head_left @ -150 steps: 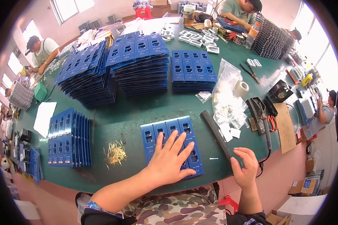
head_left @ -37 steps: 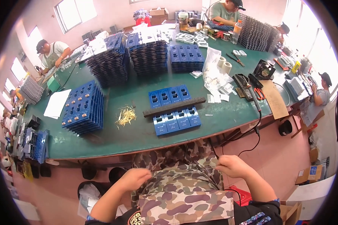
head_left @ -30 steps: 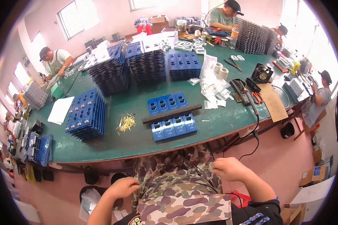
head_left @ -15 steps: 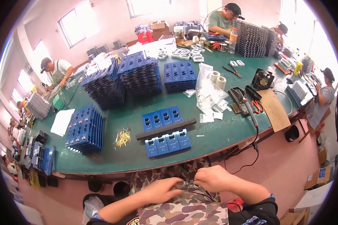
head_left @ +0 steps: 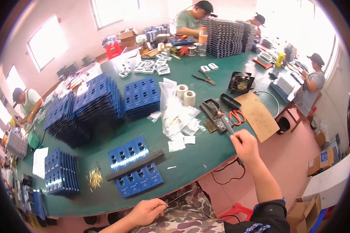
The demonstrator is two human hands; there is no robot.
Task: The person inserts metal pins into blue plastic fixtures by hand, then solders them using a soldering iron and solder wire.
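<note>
Over my lap, my left hand (head_left: 148,211) pinches a thin silvery wire (head_left: 178,199) that looks like solder. My right hand (head_left: 246,146) is closed on the handle of a soldering iron (head_left: 226,125), whose front end lies in the dark iron stand (head_left: 210,109). Just left of the table's front edge middle, a blue circuit board panel (head_left: 129,151) lies flat with a dark bar (head_left: 136,165) across it. A small heap of gold-coloured pins (head_left: 95,179) lies to the left of that panel.
Tall stacks of blue panels (head_left: 97,99) stand at the back left, a smaller stack (head_left: 61,173) nearer. Right of centre are a plastic bag (head_left: 174,116), tape rolls (head_left: 189,98), orange-handled scissors (head_left: 237,117), cardboard (head_left: 256,116) and a black fan (head_left: 241,82). Several people work around the table.
My right hand has gone from my lap to the soldering iron and closed on it. My left hand stays over the lap, now with the wire showing. The view has turned right.
</note>
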